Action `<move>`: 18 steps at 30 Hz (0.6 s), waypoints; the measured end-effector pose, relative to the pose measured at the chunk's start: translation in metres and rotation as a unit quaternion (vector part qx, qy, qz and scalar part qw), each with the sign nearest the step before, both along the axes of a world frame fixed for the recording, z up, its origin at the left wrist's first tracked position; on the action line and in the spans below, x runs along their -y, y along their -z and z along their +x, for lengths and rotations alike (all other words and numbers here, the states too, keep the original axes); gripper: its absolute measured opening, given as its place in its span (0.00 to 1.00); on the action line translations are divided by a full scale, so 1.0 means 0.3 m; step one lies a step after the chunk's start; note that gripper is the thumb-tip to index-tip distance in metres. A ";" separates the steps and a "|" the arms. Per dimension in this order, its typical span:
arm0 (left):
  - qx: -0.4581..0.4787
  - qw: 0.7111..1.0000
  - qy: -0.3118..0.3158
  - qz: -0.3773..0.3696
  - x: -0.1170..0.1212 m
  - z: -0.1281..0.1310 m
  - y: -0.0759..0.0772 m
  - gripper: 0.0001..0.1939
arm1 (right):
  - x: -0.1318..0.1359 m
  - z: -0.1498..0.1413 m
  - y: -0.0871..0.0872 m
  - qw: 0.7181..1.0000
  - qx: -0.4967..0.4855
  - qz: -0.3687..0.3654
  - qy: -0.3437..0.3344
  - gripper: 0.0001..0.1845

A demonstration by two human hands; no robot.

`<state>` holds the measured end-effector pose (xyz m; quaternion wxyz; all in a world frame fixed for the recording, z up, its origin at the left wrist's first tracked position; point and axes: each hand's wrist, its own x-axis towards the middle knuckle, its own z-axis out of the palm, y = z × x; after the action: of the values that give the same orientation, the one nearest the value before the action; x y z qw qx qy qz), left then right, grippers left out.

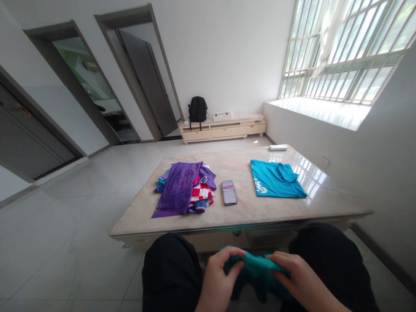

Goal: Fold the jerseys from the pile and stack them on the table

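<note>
Teal garment (256,271) bunched in lap below worktop (292,208) near edge, long axis running sideways, gripped between left hand (219,277) and right hand (300,279).

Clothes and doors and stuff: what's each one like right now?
Teal garment: bunched, held in both hands.
Left hand: fingers closed on it.
Right hand: gripping it too.
Blue shirt: folded flat on table.
Purple cloth: draped over a messy pile.
Grey door: open.
Backpack: upright.
</note>
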<state>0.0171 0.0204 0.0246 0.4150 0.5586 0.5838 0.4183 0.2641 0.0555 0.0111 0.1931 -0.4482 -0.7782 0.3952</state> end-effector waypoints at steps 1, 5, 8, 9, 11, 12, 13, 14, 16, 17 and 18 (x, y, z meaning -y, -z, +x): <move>-0.002 1.000 0.002 0.001 -0.002 -0.001 -0.001 0.10 | 0.000 0.000 0.000 1.000 -0.004 0.000 0.000 0.09; -0.007 1.000 0.005 -0.002 -0.007 -0.006 -0.017 0.11 | -0.009 0.002 -0.003 1.000 -0.006 0.007 -0.005 0.12; -0.015 1.000 0.009 -0.015 -0.007 -0.008 -0.025 0.17 | -0.018 0.005 0.004 1.000 0.018 0.018 -0.001 0.14; -0.023 0.999 0.011 -0.020 -0.006 -0.008 -0.023 0.20 | -0.020 0.006 0.007 0.999 0.026 0.020 0.002 0.15; -0.045 0.998 0.013 -0.028 -0.006 -0.007 -0.014 0.26 | -0.022 0.009 0.014 0.999 0.041 0.024 0.008 0.16; -0.059 0.998 0.015 -0.031 -0.006 -0.007 -0.006 0.28 | -0.023 0.011 0.016 0.999 0.047 0.026 0.010 0.17; -0.074 0.997 0.017 -0.033 -0.008 -0.007 0.002 0.29 | -0.023 0.012 0.017 0.998 0.052 0.027 0.010 0.17; -0.089 0.995 0.018 -0.034 -0.012 -0.007 0.011 0.30 | -0.022 0.013 0.017 0.998 0.056 0.029 0.010 0.17; -0.121 0.992 0.021 -0.036 -0.022 -0.006 0.029 0.30 | -0.021 0.014 0.016 0.997 0.064 0.033 0.004 0.17; -0.136 0.990 0.021 -0.037 -0.029 -0.005 0.037 0.29 | -0.020 0.013 0.015 0.997 0.069 0.035 0.001 0.17; -0.152 0.987 0.023 -0.037 -0.036 -0.004 0.043 0.27 | -0.019 0.012 0.014 0.997 0.073 0.038 -0.002 0.17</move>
<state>0.0158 0.0312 0.0117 0.3511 0.6131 0.6424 0.2970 0.2677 0.0612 0.0068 0.1514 -0.4665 -0.8057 0.3320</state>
